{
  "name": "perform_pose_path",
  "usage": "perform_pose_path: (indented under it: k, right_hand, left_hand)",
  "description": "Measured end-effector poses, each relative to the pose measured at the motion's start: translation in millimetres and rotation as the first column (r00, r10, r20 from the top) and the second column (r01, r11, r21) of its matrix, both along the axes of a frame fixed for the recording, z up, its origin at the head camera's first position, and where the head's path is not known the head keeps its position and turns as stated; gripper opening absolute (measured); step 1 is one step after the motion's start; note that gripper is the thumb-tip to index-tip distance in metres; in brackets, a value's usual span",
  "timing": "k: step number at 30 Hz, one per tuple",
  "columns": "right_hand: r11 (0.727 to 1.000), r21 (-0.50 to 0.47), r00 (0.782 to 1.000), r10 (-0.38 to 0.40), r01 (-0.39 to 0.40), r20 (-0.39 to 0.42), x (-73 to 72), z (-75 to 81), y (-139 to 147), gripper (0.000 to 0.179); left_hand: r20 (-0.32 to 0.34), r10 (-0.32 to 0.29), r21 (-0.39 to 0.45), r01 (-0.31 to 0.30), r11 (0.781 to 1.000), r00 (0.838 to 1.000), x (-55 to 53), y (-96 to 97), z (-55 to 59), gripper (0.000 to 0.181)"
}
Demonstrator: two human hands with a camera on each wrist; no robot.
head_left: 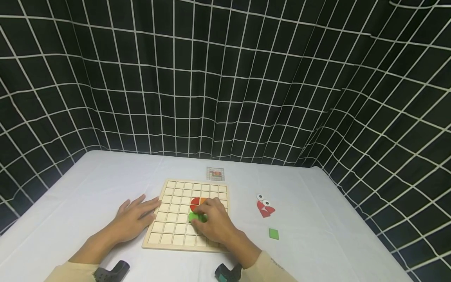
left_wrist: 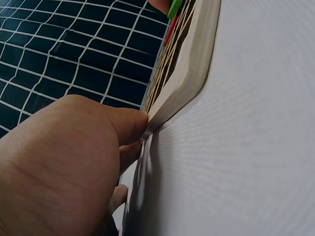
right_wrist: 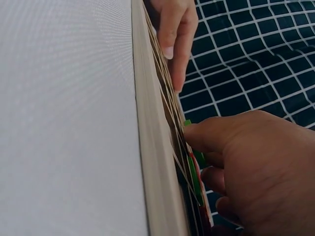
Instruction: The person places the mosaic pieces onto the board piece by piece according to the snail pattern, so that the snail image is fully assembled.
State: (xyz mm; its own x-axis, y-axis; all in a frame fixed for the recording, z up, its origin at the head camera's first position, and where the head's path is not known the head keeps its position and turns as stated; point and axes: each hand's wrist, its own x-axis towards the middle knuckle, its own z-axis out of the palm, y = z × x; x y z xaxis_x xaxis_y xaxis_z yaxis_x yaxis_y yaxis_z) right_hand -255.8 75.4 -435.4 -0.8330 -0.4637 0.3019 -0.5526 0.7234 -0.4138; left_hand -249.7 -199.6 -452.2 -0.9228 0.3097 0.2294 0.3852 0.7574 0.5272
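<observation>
A pale wooden grid board (head_left: pixel 170 227) lies on the table with raised strips forming square cells. My left hand (head_left: pixel 133 221) rests at its left edge, fingers extended and fingertips touching the frame; in the left wrist view the thumb (left_wrist: pixel 130 123) lies against the board's side. Over the board's middle, my right hand (head_left: pixel 215 221) pinches a green square tile (right_wrist: pixel 199 157) between thumb and fingers, the tile tilted in the right wrist view. Another green tile (head_left: pixel 192 217) shows left of the fingers. Just beyond are red quarter-round pieces (head_left: pixel 195 201) and an orange piece (head_left: pixel 202 200), partly covered by the hand.
Right of the board lie several red pieces (head_left: pixel 265 213) and two round eye pieces (head_left: pixel 260 197). A loose green tile (head_left: pixel 273 234) sits nearer me. Behind the board is a small picture card (head_left: pixel 215 174). A black gridded curtain (head_left: pixel 197 78) surrounds the white table (head_left: pixel 317 219).
</observation>
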Motion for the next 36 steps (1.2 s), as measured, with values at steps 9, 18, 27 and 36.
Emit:
perform_pose_path:
  k: [9, 18, 27, 36]
  right_hand:
    - [0.999, 0.040, 1.000, 0.002, -0.001, -0.014, 1.0, 0.1, -3, 0.025]
    - [0.999, -0.039, 1.000, -0.008, 0.008, -0.015, 1.9, 2.4, 8, 0.021]
    - [0.984, -0.092, 0.988, -0.155, 0.155, 0.011, 2.3, 3.3, 47, 0.016]
    - [0.989, -0.099, 0.994, -0.109, 0.108, -0.002, 4.8, -2.2, 60, 0.017]
  left_hand:
    - [0.003, 0.006, 0.006, -0.006, 1.000, 1.000, 1.1, -1.4, -0.1, 0.038]
    - [-0.004, 0.002, 0.002, -0.002, 1.000, 1.000, 1.5, -1.0, -1.1, 0.038]
    - [-0.009, -0.007, -0.015, 0.007, 1.000, 1.000, -1.6, 0.2, 2.8, 0.038]
    - [0.004, 0.000, 0.001, 0.000, 1.000, 1.000, 1.7, 1.7, 0.5, 0.039]
